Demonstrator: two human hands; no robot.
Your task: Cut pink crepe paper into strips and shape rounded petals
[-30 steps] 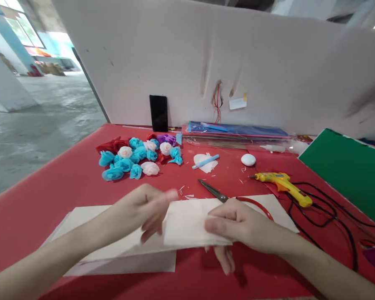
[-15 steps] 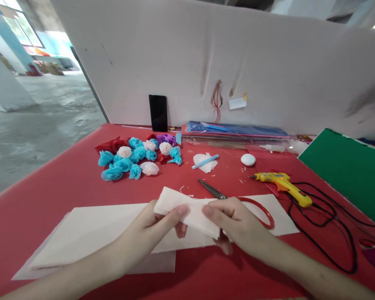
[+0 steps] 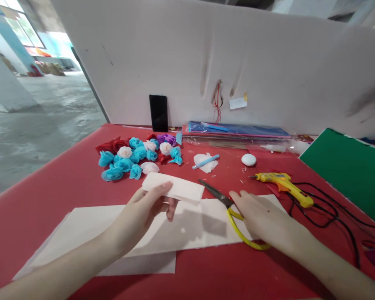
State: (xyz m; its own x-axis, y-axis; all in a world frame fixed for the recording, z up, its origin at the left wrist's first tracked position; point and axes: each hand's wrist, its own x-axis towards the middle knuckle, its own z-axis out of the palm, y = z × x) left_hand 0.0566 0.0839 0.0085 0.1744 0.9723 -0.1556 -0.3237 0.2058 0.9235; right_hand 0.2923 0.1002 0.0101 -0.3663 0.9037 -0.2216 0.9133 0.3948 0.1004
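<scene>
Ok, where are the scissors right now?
The scissors are right of centre in the head view, over the large white sheet, between the folded paper and the right hand, which partly covers them.

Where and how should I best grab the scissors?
Probably by the yellow handle of the scissors, coming from the near right: the loop lies on that side, while the pointed blades aim away to the left. The right hand covers part of the handle.
</scene>
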